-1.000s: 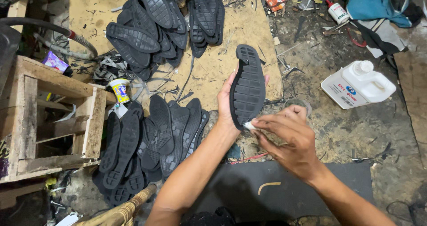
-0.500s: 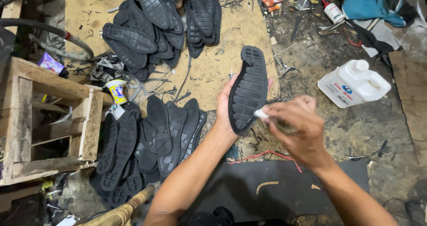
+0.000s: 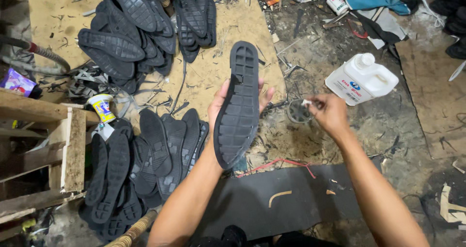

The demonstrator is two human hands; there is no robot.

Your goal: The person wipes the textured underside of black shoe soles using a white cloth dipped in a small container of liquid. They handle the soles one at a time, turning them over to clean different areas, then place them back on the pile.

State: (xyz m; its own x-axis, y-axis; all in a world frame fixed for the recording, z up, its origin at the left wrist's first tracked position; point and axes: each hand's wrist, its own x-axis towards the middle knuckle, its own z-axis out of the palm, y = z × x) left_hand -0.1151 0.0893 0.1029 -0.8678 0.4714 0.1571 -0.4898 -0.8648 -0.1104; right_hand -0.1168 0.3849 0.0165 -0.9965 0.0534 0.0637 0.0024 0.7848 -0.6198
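My left hand (image 3: 219, 106) holds a black rubber shoe sole (image 3: 239, 106) upright from behind, tread side toward me, toe end up. Off to the right of the sole, my right hand (image 3: 330, 113) pinches a small white scrap (image 3: 307, 102) between its fingertips. That hand hovers beside a small round dark tin (image 3: 297, 112) on the floor. A white plastic jug (image 3: 361, 78) with a white cap stands just beyond the right hand.
Piles of black soles lie at the upper left (image 3: 141, 28) and lower left (image 3: 141, 164). A wooden crate (image 3: 43, 150) stands at the left with a small yellow can (image 3: 103, 107) by it. A black mat (image 3: 272, 198) lies near me; tan board (image 3: 213, 57) covers the floor behind.
My right hand has left the sole's surface and moved right, toward the small tin, with the white scrap. The left hand has raised the sole slightly and turned it more upright.
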